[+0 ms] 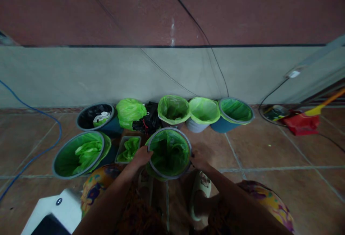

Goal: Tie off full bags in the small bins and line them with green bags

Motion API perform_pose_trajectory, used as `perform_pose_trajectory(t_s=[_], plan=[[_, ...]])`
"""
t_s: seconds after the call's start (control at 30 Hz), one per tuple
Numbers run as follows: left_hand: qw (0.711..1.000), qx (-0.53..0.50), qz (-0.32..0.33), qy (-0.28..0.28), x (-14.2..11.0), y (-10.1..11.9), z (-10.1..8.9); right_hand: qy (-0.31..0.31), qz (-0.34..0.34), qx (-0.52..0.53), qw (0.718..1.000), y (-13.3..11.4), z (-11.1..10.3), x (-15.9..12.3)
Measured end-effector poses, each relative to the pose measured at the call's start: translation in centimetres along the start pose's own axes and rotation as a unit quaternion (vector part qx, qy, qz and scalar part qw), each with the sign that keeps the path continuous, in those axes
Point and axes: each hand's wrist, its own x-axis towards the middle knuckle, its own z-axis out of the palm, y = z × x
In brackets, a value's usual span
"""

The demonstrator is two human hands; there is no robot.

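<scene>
Between my hands is a round trash bin (169, 129) with a grey rim, lined with a green plastic bag (172, 152). My left hand (142, 157) grips its rim on the left, the thumb over the edge. On the opposite side my right hand (198, 160) is closed at the rim; some of its fingers are hidden. A small rectangular bin (120, 152) with a crumpled green bag stands just left of my left hand. Further left, a larger bin (55, 165) leans toward me, a loose green bag inside it.
Along the wall stand a dark-lined bin (81, 123), a filled green bag (130, 112), a black bag (151, 120) and several green-lined bins (198, 126). A red dustpan (302, 124) and broom lie at right. A blue hose (51, 148) curves at left. A white object (54, 209) sits lower left.
</scene>
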Motion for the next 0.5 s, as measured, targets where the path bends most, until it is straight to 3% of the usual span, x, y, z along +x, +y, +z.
perform_pose_trajectory(t_s=[0.3,0.5], plan=[[0.996,0.05,-0.07,-0.017,0.1,-1.0,0.1,-0.003,-0.017,-0.093,0.996,-1.3,0.7,0.6],[0.995,0.069,-0.074,-0.01,0.4,-0.9,0.8,0.017,-0.025,-0.106,0.994,-1.2,1.3,1.1]])
